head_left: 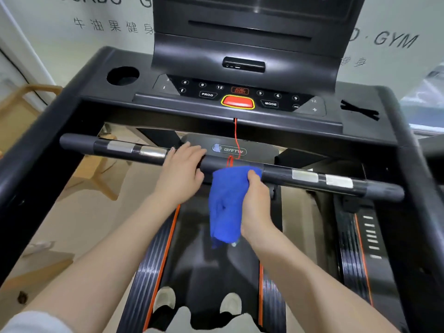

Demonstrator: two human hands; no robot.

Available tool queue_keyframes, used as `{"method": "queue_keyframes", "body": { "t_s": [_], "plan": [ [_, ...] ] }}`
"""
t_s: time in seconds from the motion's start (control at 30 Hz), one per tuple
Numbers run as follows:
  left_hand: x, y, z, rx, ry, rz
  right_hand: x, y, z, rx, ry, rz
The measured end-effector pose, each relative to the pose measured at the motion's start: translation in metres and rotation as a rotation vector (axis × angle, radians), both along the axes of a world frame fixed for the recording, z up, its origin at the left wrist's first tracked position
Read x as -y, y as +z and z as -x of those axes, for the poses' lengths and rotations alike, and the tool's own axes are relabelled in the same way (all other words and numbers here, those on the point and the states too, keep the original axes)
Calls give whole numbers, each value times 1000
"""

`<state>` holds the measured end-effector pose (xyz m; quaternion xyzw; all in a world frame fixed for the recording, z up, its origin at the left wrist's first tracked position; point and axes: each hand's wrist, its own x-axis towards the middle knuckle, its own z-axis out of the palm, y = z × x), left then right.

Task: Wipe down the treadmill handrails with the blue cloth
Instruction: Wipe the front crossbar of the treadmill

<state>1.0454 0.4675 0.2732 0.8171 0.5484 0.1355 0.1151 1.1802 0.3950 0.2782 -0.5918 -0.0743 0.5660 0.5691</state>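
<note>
**Item: front handrail wipe, cloth at mid-bar**

Nearest the camera: two pale shoe toes (165,298) are standing on the treadmill belt (209,272), which is running away between orange-edged side rails.

Right hand (255,207): it is gripping the blue cloth (225,203), fingers curled round the bunched fabric and thumb pressing its top edge. The cloth is hanging in a long fold below the hand, its upper end lying against the crossbar handrail (276,175) near the bar's middle.

Left hand (181,171): it is resting on the same handrail just left of the cloth, fingers fairly straight and laid over the bar's top; it is holding nothing.

Governing relation: the handrail's long axis is running left to right across the view, dipping slightly toward the right. The cloth is sitting at its centre, so unwiped length appears to be lying on both sides, with silver sensor plates (137,149) on the left half and a matching pair on the right. The right hand is the nearer one to the right half; the left hand is blocking the cloth's way leftward and would likely need to lift first.

Beyond the bar: a red safety cord (236,138) is dropping from the console (240,94) and looping at the bar just above the cloth, a possible snag. Furthest: a cup holder (122,75) and a lettered wall (396,39).
</note>
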Motion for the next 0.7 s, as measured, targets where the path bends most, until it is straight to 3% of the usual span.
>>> {"method": "queue_keyframes", "body": {
  "t_s": [0.13,0.3,0.4,0.47,0.6,0.7],
  "plan": [
    [8,2,-31,-40,-136,25,-7,39,-47,815,24,-250],
    [3,6,-39,-172,-164,6,-22,49,-78,1405,-54,-422],
    [-2,6,-39,-201,-169,-31,-33,14,-63,1811,398,-321],
    [-5,6,-37,-169,-158,-33,-31,-11,-51,1899,698,-121],
    [-7,6,-37,-136,-181,-53,-44,-13,-49,1976,670,-88],
    [-8,6,-39,-165,-182,-55,-68,-1,-57,1830,857,11]
  ]
}}
